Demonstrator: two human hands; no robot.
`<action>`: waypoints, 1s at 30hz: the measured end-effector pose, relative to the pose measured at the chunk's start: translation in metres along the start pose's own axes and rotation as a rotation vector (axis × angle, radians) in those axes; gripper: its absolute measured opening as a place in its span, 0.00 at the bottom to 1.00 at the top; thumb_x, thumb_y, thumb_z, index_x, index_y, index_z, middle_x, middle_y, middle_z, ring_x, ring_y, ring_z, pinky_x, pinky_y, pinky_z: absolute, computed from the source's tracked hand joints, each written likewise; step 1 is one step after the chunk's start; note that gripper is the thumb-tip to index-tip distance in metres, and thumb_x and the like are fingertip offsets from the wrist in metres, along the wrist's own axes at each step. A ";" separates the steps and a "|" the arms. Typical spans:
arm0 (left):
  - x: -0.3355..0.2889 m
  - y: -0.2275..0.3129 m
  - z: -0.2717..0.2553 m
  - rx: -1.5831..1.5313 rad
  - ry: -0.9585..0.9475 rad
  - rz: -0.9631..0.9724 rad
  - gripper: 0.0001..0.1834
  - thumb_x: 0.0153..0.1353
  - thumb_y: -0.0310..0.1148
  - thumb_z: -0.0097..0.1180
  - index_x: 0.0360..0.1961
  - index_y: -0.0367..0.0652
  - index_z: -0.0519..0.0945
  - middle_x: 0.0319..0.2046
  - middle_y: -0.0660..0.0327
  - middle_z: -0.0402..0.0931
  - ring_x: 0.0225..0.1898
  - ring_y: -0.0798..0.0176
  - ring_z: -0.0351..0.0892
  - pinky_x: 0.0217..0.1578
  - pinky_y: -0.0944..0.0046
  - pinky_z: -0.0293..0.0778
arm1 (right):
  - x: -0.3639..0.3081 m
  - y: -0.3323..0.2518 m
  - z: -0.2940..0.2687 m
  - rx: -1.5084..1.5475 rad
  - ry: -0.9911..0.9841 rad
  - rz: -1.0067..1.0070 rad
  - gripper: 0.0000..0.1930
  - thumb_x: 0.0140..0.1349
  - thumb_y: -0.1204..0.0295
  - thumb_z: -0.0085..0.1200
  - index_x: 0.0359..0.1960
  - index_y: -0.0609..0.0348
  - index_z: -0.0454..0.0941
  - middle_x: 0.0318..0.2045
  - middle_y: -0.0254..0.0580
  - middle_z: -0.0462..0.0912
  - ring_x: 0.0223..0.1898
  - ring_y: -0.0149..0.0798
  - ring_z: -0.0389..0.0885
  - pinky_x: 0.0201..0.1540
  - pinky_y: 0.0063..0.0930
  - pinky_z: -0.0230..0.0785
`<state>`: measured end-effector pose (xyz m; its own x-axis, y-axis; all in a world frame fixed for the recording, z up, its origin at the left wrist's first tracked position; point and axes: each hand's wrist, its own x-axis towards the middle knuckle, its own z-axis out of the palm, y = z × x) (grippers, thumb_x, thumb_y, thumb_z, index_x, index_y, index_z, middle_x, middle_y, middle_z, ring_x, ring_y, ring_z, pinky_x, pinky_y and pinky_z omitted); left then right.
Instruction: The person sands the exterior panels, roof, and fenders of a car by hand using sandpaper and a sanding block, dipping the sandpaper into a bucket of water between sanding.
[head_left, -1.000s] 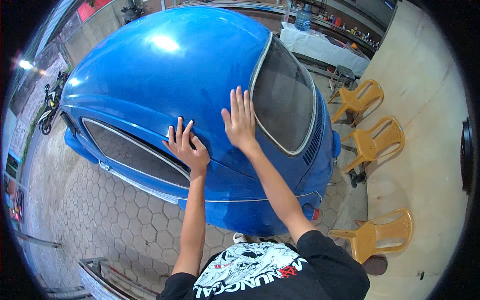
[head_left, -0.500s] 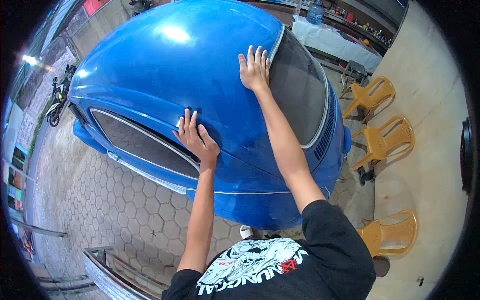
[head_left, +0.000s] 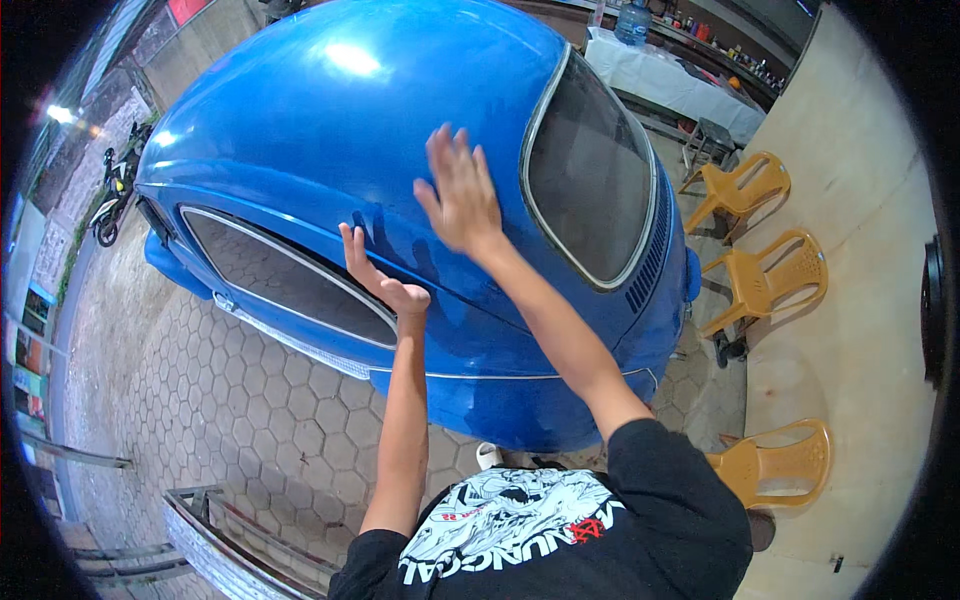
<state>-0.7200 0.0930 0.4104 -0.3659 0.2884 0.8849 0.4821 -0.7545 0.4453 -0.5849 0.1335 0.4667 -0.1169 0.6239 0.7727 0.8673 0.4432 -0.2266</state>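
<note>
Left hand: opening with fingers extended, turning edge-on near the side window; leaving contact unclear.
Right hand: spreading over the roof, blurring, left of the rear window; leaving contact unclear.
Blue car: filling the centre, standing on hexagonal paving.
Yellow chairs: lining the pale wall at right.

Two hands, one blue car, three yellow chairs, one stool and one blue jug show.
</note>
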 end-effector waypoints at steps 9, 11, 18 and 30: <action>0.002 -0.012 -0.006 0.082 -0.082 0.075 0.49 0.73 0.67 0.19 0.69 0.30 0.63 0.70 0.38 0.60 0.72 0.38 0.58 0.71 0.42 0.52 | -0.006 -0.017 0.013 -0.105 0.009 0.010 0.37 0.74 0.52 0.40 0.73 0.73 0.55 0.75 0.64 0.52 0.77 0.61 0.48 0.77 0.53 0.39; 0.001 -0.013 -0.004 0.038 -0.078 0.118 0.47 0.73 0.66 0.17 0.72 0.32 0.59 0.72 0.41 0.57 0.73 0.39 0.56 0.72 0.42 0.51 | -0.066 -0.033 -0.010 0.015 -0.177 -0.148 0.36 0.72 0.55 0.46 0.74 0.67 0.56 0.76 0.55 0.54 0.77 0.57 0.50 0.76 0.52 0.41; 0.005 0.007 0.006 0.170 -0.115 0.006 0.41 0.77 0.57 0.13 0.67 0.38 0.69 0.70 0.46 0.64 0.73 0.44 0.59 0.71 0.41 0.51 | -0.164 0.049 -0.043 -0.095 -0.192 -0.009 0.35 0.77 0.51 0.35 0.78 0.58 0.49 0.79 0.47 0.46 0.80 0.51 0.39 0.78 0.52 0.30; 0.005 0.002 0.012 0.208 -0.120 0.043 0.42 0.77 0.58 0.13 0.67 0.36 0.69 0.71 0.46 0.63 0.73 0.43 0.59 0.72 0.41 0.47 | -0.029 0.008 -0.019 -0.109 -0.135 -0.322 0.39 0.74 0.42 0.33 0.75 0.61 0.56 0.77 0.47 0.52 0.79 0.46 0.43 0.78 0.46 0.36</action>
<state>-0.7116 0.0998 0.4172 -0.2503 0.3359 0.9080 0.6531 -0.6338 0.4145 -0.5651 0.1065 0.4541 -0.4493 0.5458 0.7072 0.8209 0.5646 0.0858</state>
